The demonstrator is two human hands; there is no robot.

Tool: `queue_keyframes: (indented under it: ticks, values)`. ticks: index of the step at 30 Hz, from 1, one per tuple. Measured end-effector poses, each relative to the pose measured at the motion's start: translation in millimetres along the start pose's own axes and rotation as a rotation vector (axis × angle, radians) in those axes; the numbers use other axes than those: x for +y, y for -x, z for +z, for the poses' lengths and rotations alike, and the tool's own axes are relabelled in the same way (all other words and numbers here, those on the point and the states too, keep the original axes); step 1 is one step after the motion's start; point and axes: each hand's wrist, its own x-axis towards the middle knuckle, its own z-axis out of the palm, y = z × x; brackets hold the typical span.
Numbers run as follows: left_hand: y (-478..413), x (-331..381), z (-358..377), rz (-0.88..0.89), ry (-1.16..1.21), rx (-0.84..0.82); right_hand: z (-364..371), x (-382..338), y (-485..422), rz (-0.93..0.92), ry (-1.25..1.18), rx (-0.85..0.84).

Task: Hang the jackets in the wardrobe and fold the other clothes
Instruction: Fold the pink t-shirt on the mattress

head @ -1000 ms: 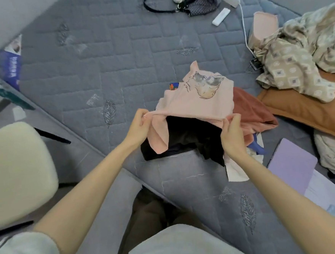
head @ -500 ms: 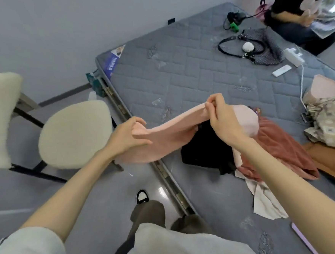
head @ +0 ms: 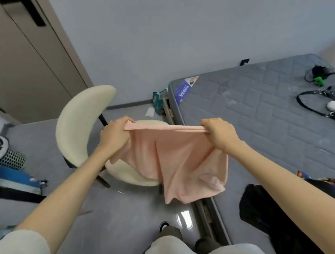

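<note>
The person stands at the edge of the bed with both arms stretched forward, holding a pink garment up in the air. The left hand is clenched around one end of its top hem, fingers curled over bunched fabric. The right hand grips the other end the same way, fist closed on the hem. The hem runs taut and nearly level between the two fists, and the rest of the cloth hangs loose below them, creased down the middle, its lower edge clear of the floor.

Behind and below the left hand sits a cream chair with a curved backrest; the cloth hangs partly in front of its seat. Farther beyond that hand, up the wall side, is a brown wardrobe door.

To the right of the right hand spreads a grey quilted mattress. Under the right forearm a black garment lies crumpled at the mattress edge, with a colourful patterned cloth just past it. Well beyond the right hand, a black strap with a white pompom rests on the mattress.
</note>
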Motion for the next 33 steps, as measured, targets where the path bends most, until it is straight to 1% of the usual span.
queue_keyframes:
  ticks: [4, 8, 11, 14, 16, 17, 18, 19, 21, 22, 23, 25, 26, 29, 33]
  values:
    - [-49, 4, -20, 0.009, -0.068, 0.003, -16, -6, -55, 0.098, -0.079, 0.095]
    - [-95, 20, -17, -0.023, -0.142, 0.06, -25, 14, -93, 0.203, -0.107, 0.194]
    - [-120, 31, 2, -0.055, -0.153, 0.049, -7, 46, -104, 0.314, -0.173, 0.148]
    - [-150, 37, 28, -0.104, -0.16, -0.064, 25, 87, -113, 0.451, -0.267, 0.02]
    - [-178, 48, 46, -0.146, -0.101, -0.15, 40, 118, -121, 0.52, -0.385, -0.029]
    - [-192, 60, 56, -0.185, -0.033, -0.181, 44, 133, -125, 0.547, -0.444, -0.033]
    - [-208, 74, 65, -0.242, 0.084, -0.205, 45, 149, -129, 0.573, -0.49, -0.023]
    - [-223, 91, 74, -0.308, 0.252, -0.232, 44, 164, -132, 0.605, -0.525, 0.002]
    - [-251, 133, 92, -0.436, 0.597, -0.287, 35, 193, -140, 0.696, -0.598, 0.089]
    - [-264, 154, 102, -0.465, 0.693, -0.303, 28, 206, -145, 0.757, -0.647, 0.15]
    - [-275, 178, 112, -0.448, 0.733, -0.316, 20, 219, -150, 0.832, -0.715, 0.229]
    - [-293, 227, 129, -0.313, 0.746, -0.321, 0, 244, -162, 0.991, -0.899, 0.432]
    - [-302, 250, 137, -0.261, 0.764, -0.307, -11, 257, -167, 1.04, -0.975, 0.536]
    - [-333, 324, 155, -0.111, 0.855, -0.306, -50, 304, -170, 1.071, -1.039, 0.774]
    - [-364, 388, 176, 0.179, 0.751, -0.231, -92, 355, -153, 1.06, -1.05, 1.05]
